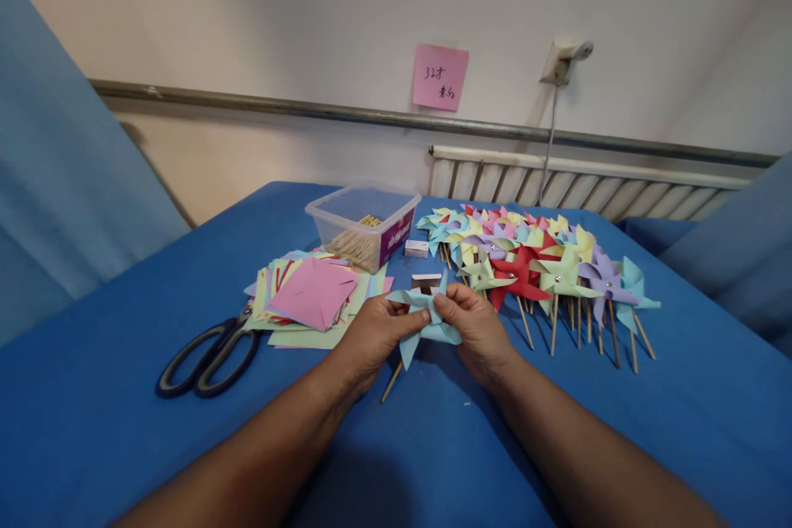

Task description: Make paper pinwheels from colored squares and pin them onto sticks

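A light blue paper pinwheel (440,332) is held between both my hands above the table. My left hand (379,330) pinches it from the left side, thumb near its centre. From the other side my right hand (473,326) grips it, with the thumb also close to the centre. A thin wooden stick (391,384) slants down below my left hand; its upper end is hidden by the hand and paper. Just behind the pinwheel stands a small open box (426,281), partly covered by my fingers.
Cut paper squares (313,293) are stacked left, beside black-handled scissors (207,359). A clear plastic tub (337,210) holds wooden sticks (359,243); a small white box (417,248) lies next to it. Many finished pinwheels (523,274) lie at right on the blue tablecloth (557,421).
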Available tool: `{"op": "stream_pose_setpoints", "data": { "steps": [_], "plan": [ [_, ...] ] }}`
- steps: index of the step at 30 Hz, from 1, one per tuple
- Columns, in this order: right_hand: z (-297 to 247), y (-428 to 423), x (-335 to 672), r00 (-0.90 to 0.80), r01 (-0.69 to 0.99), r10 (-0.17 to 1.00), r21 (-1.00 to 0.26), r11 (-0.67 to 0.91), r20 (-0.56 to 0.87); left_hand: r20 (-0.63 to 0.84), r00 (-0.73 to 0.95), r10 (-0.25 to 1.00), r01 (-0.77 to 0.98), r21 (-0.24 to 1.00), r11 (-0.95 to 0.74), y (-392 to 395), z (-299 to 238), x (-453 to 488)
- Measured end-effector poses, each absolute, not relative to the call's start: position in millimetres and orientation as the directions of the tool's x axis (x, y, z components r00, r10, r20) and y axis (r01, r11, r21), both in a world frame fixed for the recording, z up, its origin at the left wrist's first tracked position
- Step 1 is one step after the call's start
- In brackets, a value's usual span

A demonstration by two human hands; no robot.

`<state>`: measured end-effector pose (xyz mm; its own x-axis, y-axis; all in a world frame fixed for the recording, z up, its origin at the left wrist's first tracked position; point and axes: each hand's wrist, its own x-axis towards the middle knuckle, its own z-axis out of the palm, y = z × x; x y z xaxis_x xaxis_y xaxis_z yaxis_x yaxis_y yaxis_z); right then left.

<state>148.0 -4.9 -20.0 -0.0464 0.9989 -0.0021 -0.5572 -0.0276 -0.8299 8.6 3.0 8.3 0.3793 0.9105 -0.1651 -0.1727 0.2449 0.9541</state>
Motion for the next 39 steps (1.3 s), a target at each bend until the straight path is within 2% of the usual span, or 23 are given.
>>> {"op": "stream_pose_setpoints", "data": {
  "steps": [27,39],
  "plan": [
    [-26.1,-1.6,149.3,0.079,-0.453,0.997,-0.891,0.014,-0.025,-0.142,0.317,0.938,-0.202,0.956,0.213,6.1,11.6,8.5],
    [-22.8,-2.7,150.6,0.085,-0.474,0.996,-0.88,0.042,0.001,-0.144,0.311,0.94,-0.173,0.964,0.204,7.3,9.6,6.2]
  ]
}}
